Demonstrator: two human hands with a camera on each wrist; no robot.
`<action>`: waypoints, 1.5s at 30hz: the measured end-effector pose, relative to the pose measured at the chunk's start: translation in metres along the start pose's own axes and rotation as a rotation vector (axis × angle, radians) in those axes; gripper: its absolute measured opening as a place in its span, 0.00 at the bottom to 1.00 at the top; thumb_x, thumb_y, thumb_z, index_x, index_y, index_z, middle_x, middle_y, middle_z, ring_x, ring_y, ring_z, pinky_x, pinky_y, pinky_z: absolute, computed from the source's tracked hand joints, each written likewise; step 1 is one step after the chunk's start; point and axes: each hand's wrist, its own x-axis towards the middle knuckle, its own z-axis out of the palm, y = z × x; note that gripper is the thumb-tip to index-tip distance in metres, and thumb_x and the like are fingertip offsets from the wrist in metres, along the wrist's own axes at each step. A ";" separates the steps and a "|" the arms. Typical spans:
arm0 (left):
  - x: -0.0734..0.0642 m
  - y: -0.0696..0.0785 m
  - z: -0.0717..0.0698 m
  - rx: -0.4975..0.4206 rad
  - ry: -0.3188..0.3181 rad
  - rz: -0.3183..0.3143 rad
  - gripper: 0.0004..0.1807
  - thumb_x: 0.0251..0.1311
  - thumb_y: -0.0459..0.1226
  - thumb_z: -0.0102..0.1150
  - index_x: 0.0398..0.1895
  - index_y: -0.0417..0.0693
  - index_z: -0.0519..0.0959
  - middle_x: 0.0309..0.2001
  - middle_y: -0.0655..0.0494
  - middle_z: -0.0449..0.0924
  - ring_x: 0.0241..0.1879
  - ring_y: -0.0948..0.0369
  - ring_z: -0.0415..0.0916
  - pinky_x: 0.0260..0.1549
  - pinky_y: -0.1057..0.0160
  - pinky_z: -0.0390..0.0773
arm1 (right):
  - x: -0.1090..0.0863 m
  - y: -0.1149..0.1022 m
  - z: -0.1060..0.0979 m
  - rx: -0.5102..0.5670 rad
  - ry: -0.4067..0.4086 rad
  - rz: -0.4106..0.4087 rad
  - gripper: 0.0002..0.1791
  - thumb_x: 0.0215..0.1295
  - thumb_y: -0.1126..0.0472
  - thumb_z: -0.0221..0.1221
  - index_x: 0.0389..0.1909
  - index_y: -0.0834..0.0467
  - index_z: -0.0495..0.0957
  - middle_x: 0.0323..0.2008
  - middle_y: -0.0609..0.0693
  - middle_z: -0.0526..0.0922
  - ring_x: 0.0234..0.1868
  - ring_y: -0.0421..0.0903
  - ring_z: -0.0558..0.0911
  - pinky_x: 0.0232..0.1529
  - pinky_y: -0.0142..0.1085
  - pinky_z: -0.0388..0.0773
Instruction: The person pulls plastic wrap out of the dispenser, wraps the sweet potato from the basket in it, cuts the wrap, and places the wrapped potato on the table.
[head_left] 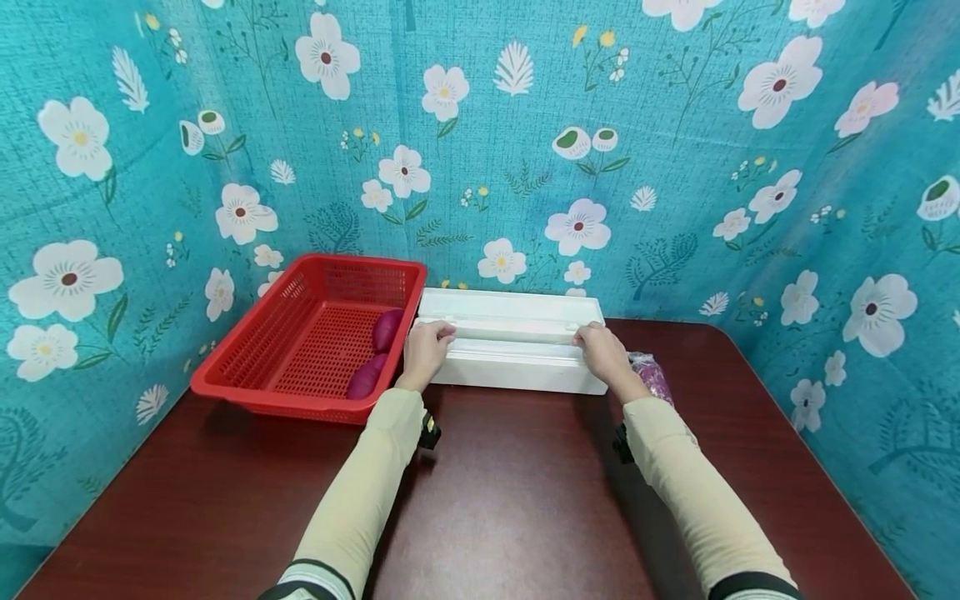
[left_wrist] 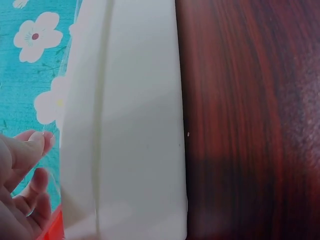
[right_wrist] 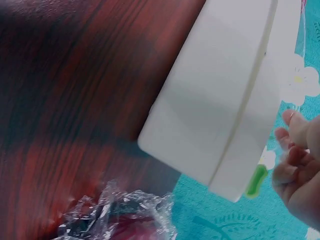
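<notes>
A long white cling film box (head_left: 517, 372) lies across the back of the table with its lid (head_left: 510, 305) raised. At its left end my left hand (head_left: 424, 354) pinches the edge of clear cling film (left_wrist: 64, 65) between thumb and forefinger, the other fingers curled loosely. My right hand (head_left: 606, 357) pinches the film near the right end of the box. Both hands are just above the box. The film is nearly invisible in the head view; thin strands show by the fingertips in both wrist views.
Left of the box stands a red slotted basket (head_left: 217, 385) holding two smooth purple oblong pieces (head_left: 387, 330). Beyond my right wrist lies a purple thing wrapped in crinkled clear plastic (head_left: 652, 377), partly hidden. A flowered teal cloth (head_left: 465, 183) hangs behind the dark wooden table (head_left: 517, 500).
</notes>
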 end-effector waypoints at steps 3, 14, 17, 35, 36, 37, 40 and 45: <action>0.000 0.001 -0.001 0.023 0.013 0.012 0.06 0.53 0.34 0.60 0.34 0.46 0.83 0.33 0.55 0.82 0.37 0.55 0.75 0.33 0.59 0.72 | 0.000 -0.004 -0.003 0.000 -0.039 0.028 0.05 0.61 0.72 0.51 0.33 0.68 0.76 0.31 0.60 0.75 0.34 0.55 0.76 0.33 0.44 0.74; 0.001 0.001 0.001 -0.147 0.012 -0.002 0.06 0.54 0.28 0.57 0.35 0.36 0.81 0.33 0.46 0.81 0.36 0.54 0.77 0.37 0.59 0.74 | 0.001 -0.006 -0.002 0.145 0.044 0.034 0.04 0.60 0.74 0.50 0.28 0.68 0.72 0.28 0.61 0.77 0.33 0.54 0.76 0.34 0.44 0.72; 0.001 -0.001 0.001 -0.218 0.021 -0.067 0.08 0.53 0.29 0.58 0.37 0.36 0.81 0.34 0.45 0.81 0.37 0.54 0.77 0.39 0.58 0.74 | -0.001 -0.005 0.000 0.248 0.067 0.078 0.06 0.61 0.72 0.51 0.28 0.69 0.74 0.27 0.61 0.78 0.31 0.54 0.77 0.33 0.43 0.72; -0.005 -0.003 0.012 -0.420 0.241 -0.301 0.26 0.47 0.30 0.65 0.51 0.30 0.70 0.28 0.43 0.81 0.50 0.51 0.69 0.53 0.55 0.62 | -0.010 0.004 0.010 0.477 0.141 0.199 0.11 0.59 0.65 0.55 0.33 0.71 0.80 0.28 0.61 0.81 0.32 0.53 0.76 0.27 0.36 0.70; -0.006 -0.002 0.012 -0.414 0.244 -0.304 0.27 0.47 0.30 0.65 0.52 0.30 0.69 0.28 0.43 0.81 0.52 0.51 0.67 0.55 0.55 0.60 | -0.011 0.003 0.011 0.477 0.150 0.204 0.11 0.59 0.65 0.55 0.32 0.70 0.81 0.27 0.61 0.81 0.32 0.53 0.76 0.27 0.36 0.69; -0.006 -0.002 0.012 -0.412 0.245 -0.309 0.29 0.47 0.30 0.65 0.54 0.30 0.67 0.27 0.44 0.81 0.53 0.50 0.66 0.56 0.55 0.58 | -0.011 0.003 0.010 0.478 0.160 0.211 0.11 0.59 0.65 0.55 0.32 0.70 0.81 0.27 0.60 0.81 0.32 0.53 0.76 0.27 0.36 0.69; -0.006 0.001 0.012 -0.419 0.256 -0.313 0.30 0.47 0.29 0.65 0.55 0.33 0.66 0.27 0.45 0.81 0.51 0.51 0.68 0.56 0.56 0.58 | -0.012 0.000 0.009 0.480 0.191 0.227 0.11 0.59 0.64 0.55 0.31 0.70 0.81 0.26 0.61 0.81 0.33 0.54 0.77 0.28 0.38 0.69; -0.008 0.004 0.013 -0.443 0.284 -0.301 0.28 0.46 0.28 0.65 0.52 0.35 0.65 0.27 0.46 0.81 0.36 0.52 0.76 0.48 0.56 0.66 | -0.012 -0.004 0.009 0.455 0.230 0.240 0.08 0.55 0.69 0.57 0.31 0.70 0.81 0.30 0.63 0.81 0.38 0.57 0.76 0.36 0.45 0.71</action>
